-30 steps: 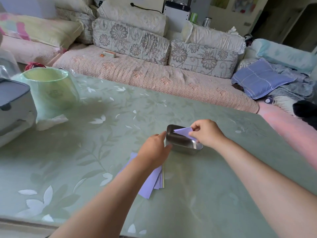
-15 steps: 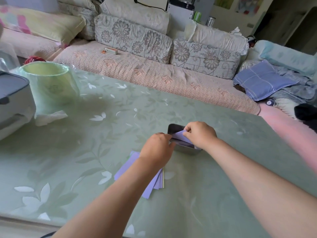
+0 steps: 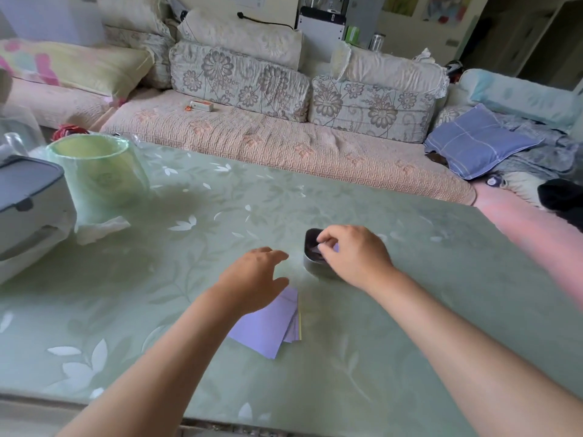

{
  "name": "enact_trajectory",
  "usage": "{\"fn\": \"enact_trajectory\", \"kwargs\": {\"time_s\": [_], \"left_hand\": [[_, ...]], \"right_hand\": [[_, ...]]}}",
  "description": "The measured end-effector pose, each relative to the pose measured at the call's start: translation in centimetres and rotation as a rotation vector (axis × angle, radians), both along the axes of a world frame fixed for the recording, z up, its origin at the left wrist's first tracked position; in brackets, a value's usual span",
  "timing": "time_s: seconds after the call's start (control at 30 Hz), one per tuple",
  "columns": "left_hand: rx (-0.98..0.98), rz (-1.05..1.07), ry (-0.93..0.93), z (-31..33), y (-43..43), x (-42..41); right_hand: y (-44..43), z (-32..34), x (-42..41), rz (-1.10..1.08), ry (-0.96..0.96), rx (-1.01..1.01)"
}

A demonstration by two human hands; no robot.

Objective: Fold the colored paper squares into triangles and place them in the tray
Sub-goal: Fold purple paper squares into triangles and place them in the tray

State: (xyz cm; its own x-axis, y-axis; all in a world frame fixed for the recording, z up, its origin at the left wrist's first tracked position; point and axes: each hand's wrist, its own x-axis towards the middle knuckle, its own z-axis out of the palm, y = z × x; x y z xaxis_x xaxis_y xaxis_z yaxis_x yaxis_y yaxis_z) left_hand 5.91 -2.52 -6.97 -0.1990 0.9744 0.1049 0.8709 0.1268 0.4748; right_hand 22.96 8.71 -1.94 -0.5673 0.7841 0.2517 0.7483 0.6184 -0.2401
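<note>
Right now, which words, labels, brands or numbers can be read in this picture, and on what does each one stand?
None can be read.
Small box on the sofa: print too blurred.
Green bin: faint emblem, unreadable.
Wall pictures: no legible text.

Soft daylight, slight blur, wide-angle warp

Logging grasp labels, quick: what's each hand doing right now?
Left hand: open, holding nothing.
Right hand: closed, pinching the folded paper over the tray.
</note>
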Motion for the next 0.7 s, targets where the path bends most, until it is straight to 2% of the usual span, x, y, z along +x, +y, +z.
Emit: {"fn": "enact_trajectory", "kwargs": {"time_s": [0.1,0.27,0.43,0.57,0.7], "left_hand": [[-0.120,-0.025,0.063,0.0,-2.5,-1.6],[-0.281,-0.122,0.105,-0.2,-5.3,-2.4],[-0.243,-0.139,0.136,-0.6,-5.5,-2.3],[-0.212,-0.111,0.092,-0.8,-4.9,-2.7],[-0.163,-0.080,0.035,-0.9,-4.3,-3.3]], "right_hand": [[-3.9,-1.0,-0.7,0.119,0.017,-0.195],[-7.5,-2.4,-1.3,0.161,-0.204,-0.365],[-8.0,-2.9,-1.9,0.106,-0.294,-0.414],[-7.6,-2.7,-2.7,0.081,-0.337,-0.446],[-7.1,-3.3,-2.9,0.093,-0.252,-0.471]]}}
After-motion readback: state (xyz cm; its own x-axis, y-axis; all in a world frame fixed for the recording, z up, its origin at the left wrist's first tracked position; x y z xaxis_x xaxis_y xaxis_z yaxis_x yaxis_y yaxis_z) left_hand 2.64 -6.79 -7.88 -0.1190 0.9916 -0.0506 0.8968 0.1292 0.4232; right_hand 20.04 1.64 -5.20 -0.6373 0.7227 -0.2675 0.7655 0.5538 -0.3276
